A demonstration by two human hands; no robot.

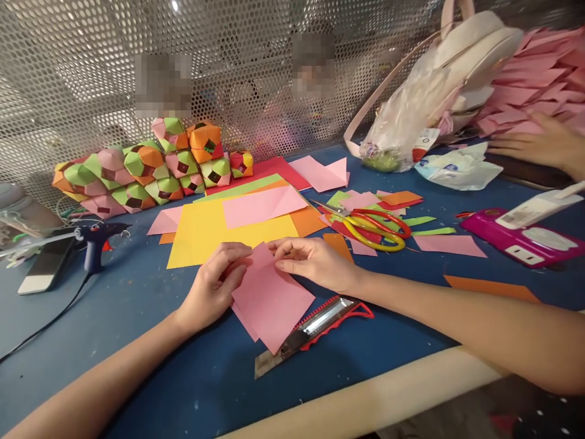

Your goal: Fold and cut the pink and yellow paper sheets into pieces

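Observation:
Between my two hands is a piece of pink paper (273,299), tilted above the blue table, with a second pink layer showing behind its lower left edge. My left hand (218,285) grips the left side, thumb toward the sheet and fingers curled. At the upper right edge, my right hand (308,263) pinches the paper between thumb and fingers. A red-trimmed utility knife (320,326) lies just below, its blade out and pointing left. Beyond my hands rests a yellow sheet (196,235) with a folded pink paper (262,207) on top.
Scissors (377,228) lie on paper scraps. A glue gun (95,244) and a phone (46,268) are at left. Folded paper balls (141,164) are stacked by the mesh panel. A purple tape dispenser (516,238), a bag (470,55) and another person's hand (534,143) are at right.

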